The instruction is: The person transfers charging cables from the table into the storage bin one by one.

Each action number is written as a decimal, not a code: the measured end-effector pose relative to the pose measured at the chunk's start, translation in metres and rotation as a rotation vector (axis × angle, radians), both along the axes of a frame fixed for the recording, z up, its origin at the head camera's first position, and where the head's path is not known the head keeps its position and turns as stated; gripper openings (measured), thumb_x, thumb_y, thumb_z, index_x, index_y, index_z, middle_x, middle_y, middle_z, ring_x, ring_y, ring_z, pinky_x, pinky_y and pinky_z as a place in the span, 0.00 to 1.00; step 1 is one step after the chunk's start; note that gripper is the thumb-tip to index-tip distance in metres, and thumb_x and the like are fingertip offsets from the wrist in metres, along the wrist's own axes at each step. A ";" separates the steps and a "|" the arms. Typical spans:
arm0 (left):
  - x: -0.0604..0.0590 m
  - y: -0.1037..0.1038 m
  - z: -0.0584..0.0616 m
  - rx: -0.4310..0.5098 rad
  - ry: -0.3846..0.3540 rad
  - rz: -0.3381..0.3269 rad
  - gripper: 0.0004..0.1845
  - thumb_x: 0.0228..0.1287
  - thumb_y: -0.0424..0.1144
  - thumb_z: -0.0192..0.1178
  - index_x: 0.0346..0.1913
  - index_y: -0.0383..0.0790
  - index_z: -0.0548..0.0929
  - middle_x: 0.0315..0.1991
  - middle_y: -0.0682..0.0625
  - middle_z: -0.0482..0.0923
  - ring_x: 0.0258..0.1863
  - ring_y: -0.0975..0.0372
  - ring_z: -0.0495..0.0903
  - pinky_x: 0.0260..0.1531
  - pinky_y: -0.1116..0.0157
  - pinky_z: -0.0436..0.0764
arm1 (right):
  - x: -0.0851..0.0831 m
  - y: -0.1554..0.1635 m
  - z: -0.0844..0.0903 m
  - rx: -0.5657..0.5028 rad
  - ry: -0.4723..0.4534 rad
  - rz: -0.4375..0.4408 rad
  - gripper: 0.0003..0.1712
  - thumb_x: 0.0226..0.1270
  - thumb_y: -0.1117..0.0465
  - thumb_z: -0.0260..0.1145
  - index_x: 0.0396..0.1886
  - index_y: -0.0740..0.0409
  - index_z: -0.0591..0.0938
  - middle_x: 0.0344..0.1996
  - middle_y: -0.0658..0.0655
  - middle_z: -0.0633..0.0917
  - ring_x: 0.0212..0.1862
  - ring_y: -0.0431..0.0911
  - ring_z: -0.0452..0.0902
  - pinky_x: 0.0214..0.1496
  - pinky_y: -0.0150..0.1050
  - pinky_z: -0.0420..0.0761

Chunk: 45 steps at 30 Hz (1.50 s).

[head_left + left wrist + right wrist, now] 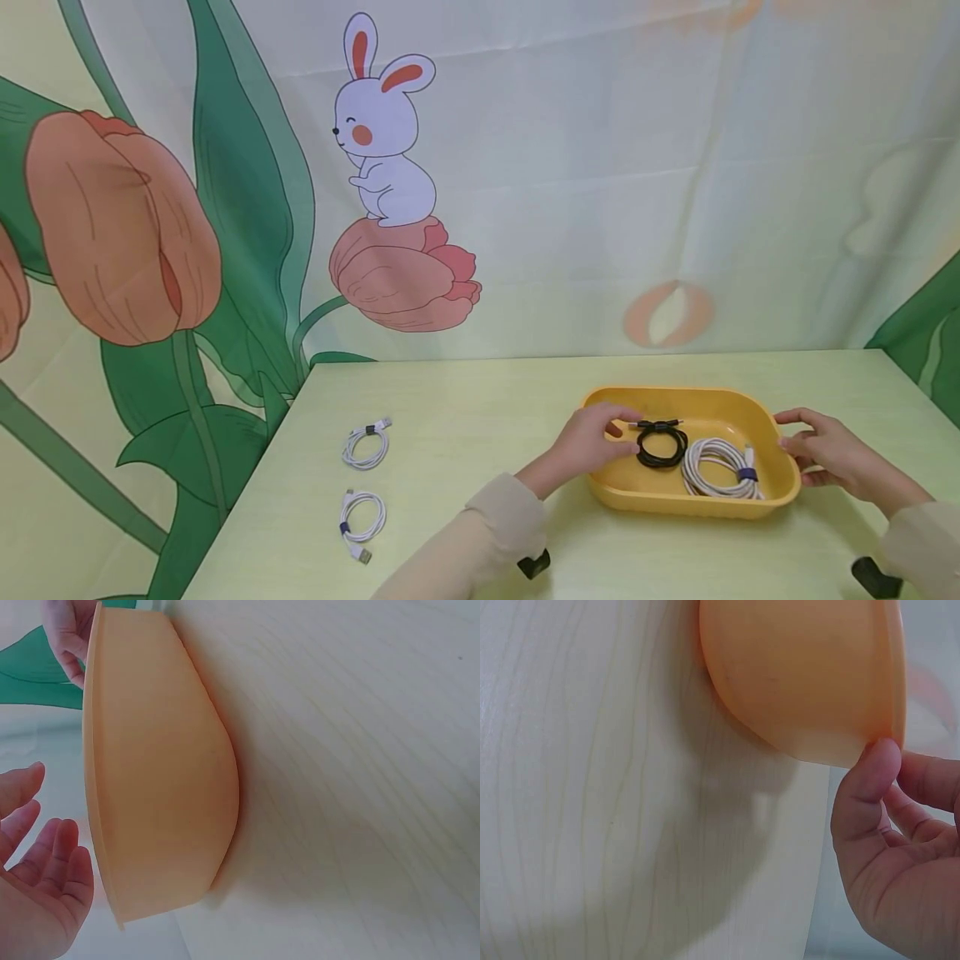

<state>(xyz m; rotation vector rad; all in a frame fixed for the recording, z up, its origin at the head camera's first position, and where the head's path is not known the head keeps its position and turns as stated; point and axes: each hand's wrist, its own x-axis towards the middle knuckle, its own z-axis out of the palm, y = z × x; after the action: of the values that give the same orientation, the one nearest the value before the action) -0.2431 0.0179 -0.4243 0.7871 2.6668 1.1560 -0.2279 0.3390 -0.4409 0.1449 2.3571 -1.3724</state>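
While the right hand (832, 450) pinches an oblong yellow plastic tray (690, 504), presumably to steady it, the left hand (588, 437) hovers, fingers apart. Beside them, inside, lies a coiled black cable (662, 464).

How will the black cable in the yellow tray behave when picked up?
The black cable looks thin, so probably floppy; what looks like a tie around it should keep its coil together. Being a small bundle, it's likely light.

Printed backdrop (570, 167) behind your pale, wood-grained table (472, 425)
You see a white rabbit (396, 187) upper left of centre, a large tulip (112, 233) at left.
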 end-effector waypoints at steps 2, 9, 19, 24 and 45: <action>0.001 -0.003 0.001 0.002 0.002 -0.001 0.20 0.52 0.39 0.63 0.50 0.47 0.77 0.48 0.54 0.77 0.40 0.61 0.78 0.31 0.77 0.74 | 0.000 0.000 0.000 0.001 0.001 -0.001 0.32 0.65 0.60 0.51 0.62 0.68 0.49 0.31 0.55 0.75 0.28 0.45 0.72 0.29 0.36 0.78; 0.003 -0.013 0.002 0.019 -0.018 0.008 0.20 0.52 0.39 0.62 0.51 0.48 0.77 0.50 0.56 0.76 0.41 0.61 0.77 0.32 0.76 0.74 | 0.000 0.000 0.000 0.013 0.004 -0.002 0.33 0.65 0.60 0.51 0.62 0.69 0.49 0.31 0.55 0.76 0.28 0.45 0.72 0.29 0.36 0.78; 0.003 -0.025 0.005 0.019 -0.017 0.010 0.20 0.52 0.39 0.62 0.51 0.45 0.76 0.49 0.52 0.76 0.41 0.61 0.77 0.33 0.77 0.74 | -0.001 0.000 0.000 0.008 -0.004 -0.005 0.33 0.66 0.60 0.51 0.62 0.68 0.48 0.31 0.55 0.75 0.28 0.45 0.72 0.30 0.36 0.78; 0.003 -0.031 0.006 0.023 -0.032 0.018 0.21 0.52 0.39 0.62 0.51 0.44 0.76 0.49 0.51 0.76 0.42 0.60 0.77 0.34 0.76 0.74 | -0.001 0.000 0.000 0.010 -0.006 -0.006 0.33 0.65 0.59 0.52 0.62 0.69 0.48 0.31 0.55 0.75 0.28 0.46 0.72 0.30 0.36 0.78; 0.003 -0.061 0.003 0.060 -0.043 0.065 0.20 0.52 0.37 0.63 0.50 0.42 0.77 0.47 0.49 0.77 0.40 0.60 0.78 0.33 0.75 0.75 | -0.001 -0.001 0.001 0.006 -0.005 0.002 0.33 0.65 0.60 0.51 0.62 0.69 0.49 0.31 0.55 0.75 0.28 0.46 0.72 0.30 0.37 0.79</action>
<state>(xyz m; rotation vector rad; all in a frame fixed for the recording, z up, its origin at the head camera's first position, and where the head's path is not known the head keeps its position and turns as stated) -0.2401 -0.0429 -0.4217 0.6812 2.6518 1.2593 -0.2285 0.3383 -0.4403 0.1473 2.3563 -1.3624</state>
